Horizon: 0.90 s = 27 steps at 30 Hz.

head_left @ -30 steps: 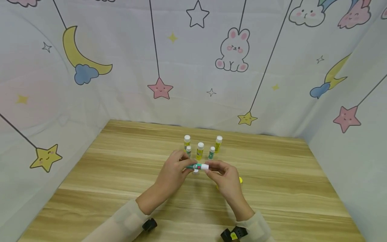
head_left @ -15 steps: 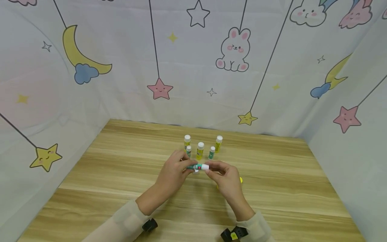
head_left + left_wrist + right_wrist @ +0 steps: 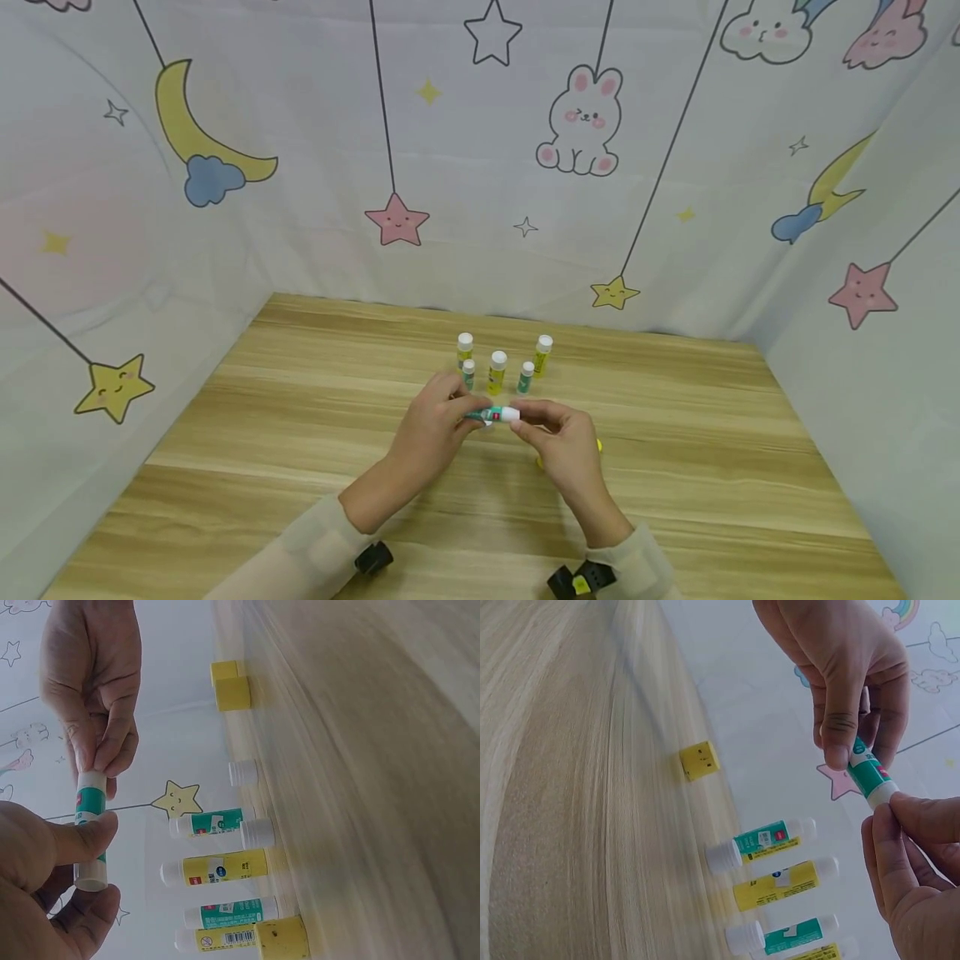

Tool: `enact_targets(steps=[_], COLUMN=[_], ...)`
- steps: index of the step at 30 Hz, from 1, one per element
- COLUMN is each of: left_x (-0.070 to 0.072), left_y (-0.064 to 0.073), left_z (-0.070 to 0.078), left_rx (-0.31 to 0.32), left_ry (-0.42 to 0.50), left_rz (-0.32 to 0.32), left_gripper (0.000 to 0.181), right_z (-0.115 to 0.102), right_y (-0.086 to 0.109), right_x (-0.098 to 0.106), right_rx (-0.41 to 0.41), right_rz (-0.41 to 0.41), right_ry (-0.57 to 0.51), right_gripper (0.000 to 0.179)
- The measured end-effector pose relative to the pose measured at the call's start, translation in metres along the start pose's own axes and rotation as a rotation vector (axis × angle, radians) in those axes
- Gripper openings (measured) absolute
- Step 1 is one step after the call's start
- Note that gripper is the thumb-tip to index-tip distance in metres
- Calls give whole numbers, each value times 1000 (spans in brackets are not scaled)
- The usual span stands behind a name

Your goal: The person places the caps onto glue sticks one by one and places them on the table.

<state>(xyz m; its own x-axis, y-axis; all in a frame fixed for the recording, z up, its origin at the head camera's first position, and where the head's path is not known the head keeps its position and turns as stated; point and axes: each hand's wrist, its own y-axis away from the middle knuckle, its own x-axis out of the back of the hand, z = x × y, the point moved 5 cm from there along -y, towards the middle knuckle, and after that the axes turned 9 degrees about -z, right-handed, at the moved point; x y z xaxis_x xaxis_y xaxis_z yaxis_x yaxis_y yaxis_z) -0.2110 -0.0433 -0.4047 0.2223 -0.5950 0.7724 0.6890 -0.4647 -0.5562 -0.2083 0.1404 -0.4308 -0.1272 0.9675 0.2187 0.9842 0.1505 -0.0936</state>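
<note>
Head view: almost nothing has shifted over the last second. Left hand grips the barrel of a green glue stick, right hand pinches its white cap end; stick held level above the wooden table, cap seemingly not yet off. Five capped glue sticks stand behind. Label print too small to read. Yellow block nearby.

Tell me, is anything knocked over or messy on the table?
Nothing stands out. The five glue sticks behind the hands all stand upright with caps on, nothing spilled. The green glue stick lies sideways only because the left hand and right hand hold it above the table.
</note>
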Motion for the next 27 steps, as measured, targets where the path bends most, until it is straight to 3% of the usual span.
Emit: enact_targets(steps=[19,27], left_x=[-2,-4], left_y=[1,1], left_z=[-1,-1], left_rx=[11,24], left_ry=[27,22], left_rz=[-43,-68], left_gripper=[27,24], right_z=[-1,-2], right_y=[-1,0], right_x=[3,4], right_rx=[-9,-9], right_rz=[-23,-38], right_ry=[18,-49], right_gripper=[16,19])
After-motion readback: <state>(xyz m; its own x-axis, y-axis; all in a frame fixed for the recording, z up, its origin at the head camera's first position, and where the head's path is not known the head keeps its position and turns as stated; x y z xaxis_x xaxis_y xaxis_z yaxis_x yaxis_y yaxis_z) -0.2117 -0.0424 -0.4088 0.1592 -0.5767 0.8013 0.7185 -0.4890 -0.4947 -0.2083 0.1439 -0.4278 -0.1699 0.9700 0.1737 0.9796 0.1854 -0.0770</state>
